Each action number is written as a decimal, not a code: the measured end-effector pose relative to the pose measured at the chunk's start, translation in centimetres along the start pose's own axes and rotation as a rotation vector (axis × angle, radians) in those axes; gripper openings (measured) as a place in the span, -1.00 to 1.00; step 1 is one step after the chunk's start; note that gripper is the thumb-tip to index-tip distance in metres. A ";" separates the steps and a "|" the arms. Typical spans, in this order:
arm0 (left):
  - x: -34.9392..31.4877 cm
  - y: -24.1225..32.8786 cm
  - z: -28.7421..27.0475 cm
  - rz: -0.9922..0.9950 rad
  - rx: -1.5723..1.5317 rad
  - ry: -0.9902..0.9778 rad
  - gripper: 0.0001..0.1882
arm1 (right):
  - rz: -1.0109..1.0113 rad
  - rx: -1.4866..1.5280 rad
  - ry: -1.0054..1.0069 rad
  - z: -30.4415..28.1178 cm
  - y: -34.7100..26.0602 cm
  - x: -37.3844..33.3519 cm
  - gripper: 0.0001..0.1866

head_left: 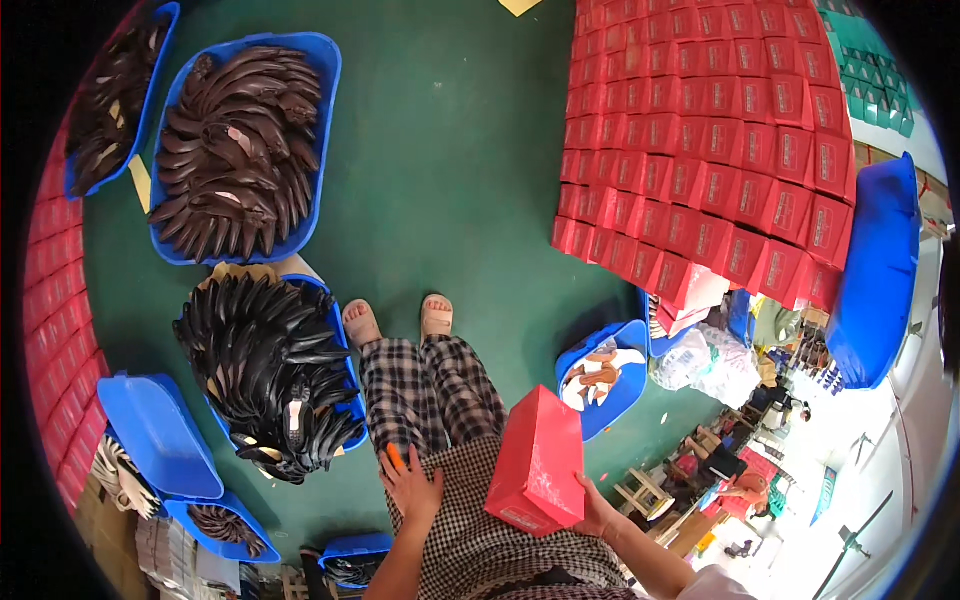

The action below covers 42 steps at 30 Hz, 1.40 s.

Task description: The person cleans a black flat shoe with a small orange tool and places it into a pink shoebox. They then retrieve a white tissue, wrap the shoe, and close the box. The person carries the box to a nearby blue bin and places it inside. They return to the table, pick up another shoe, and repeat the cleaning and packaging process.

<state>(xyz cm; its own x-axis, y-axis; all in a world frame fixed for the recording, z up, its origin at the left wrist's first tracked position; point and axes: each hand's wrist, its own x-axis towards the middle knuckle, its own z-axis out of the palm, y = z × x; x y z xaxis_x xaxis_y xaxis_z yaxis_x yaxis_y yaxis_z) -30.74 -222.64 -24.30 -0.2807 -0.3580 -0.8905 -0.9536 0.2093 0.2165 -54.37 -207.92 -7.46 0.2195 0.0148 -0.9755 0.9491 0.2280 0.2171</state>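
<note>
My right hand (pixel 597 510) grips a red cardboard box (pixel 540 460) by its right side, holding it tilted in front of my checked apron. The box looks closed; the fingers behind it are partly hidden. My left hand (pixel 412 490) rests near the apron with its fingers spread and holds nothing. Something orange (pixel 397 458) covers one of its fingertips. Ahead and to the left, a blue tub (pixel 357 400) is heaped with long, glossy black pieces (pixel 255 340) that resemble shoes or soles. Another blue tub (pixel 331 110) beyond it holds similar dark brown pieces (pixel 240 140).
Stacked red boxes (pixel 710 130) form a tall block at the far right; more red boxes (pixel 60 330) line the left. A blue tub (pixel 610 415) with brown and white pieces stands right of me. Empty-looking blue tubs (pixel 165 440) lean at left. Green floor (pixel 440 180) lies ahead.
</note>
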 end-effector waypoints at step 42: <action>0.7 4.2 -4.3 -0.286 0.177 -0.253 -0.29 | -1.109 0.372 0.437 -18.7 -39.4 4.1 -0.28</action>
<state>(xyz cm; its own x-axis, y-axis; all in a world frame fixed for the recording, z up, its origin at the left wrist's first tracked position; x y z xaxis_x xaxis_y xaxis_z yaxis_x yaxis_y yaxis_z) -35.38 -225.90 -22.33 0.0496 -0.1943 -0.9797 -0.9496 0.2949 -0.1066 -95.07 -198.58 -20.73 -0.7650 0.3291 -0.5536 0.5962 0.0371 -0.8020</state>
